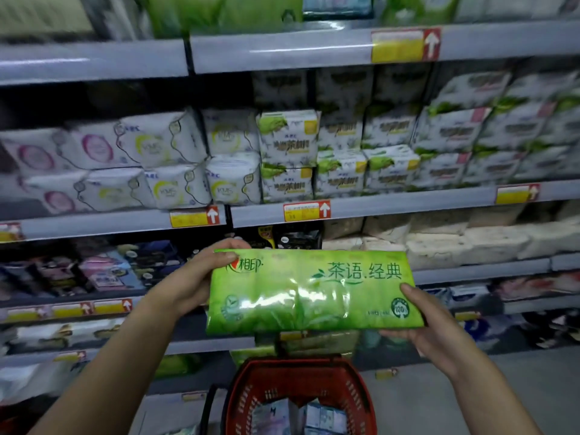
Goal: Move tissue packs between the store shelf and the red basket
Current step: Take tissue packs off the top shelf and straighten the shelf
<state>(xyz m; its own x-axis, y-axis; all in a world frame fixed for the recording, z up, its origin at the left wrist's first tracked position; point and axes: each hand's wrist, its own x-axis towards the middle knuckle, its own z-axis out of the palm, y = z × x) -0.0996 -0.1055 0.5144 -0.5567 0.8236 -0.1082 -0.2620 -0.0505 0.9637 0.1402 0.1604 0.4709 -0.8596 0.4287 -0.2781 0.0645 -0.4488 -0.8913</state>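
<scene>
I hold a wide green tissue pack [310, 293] flat in front of me, above the red basket [354, 390]. My left hand [197, 277] grips its upper left corner, thumb on the front. My right hand [423, 324] grips its lower right corner, thumb on the front and fingers beneath. The basket stands on the floor below the pack and has a few pale packs [301, 416] inside. The store shelf [376, 205] runs across the view behind the pack, stacked with white and green packs [287, 152].
Shelf boards with yellow and red price tags [306, 211] run in tiers from top to bottom. Dark and pink packs [103, 268] fill the lower left tiers, pale wrapped bundles [439, 243] the right. Grey floor [470, 387] lies to the right of the basket.
</scene>
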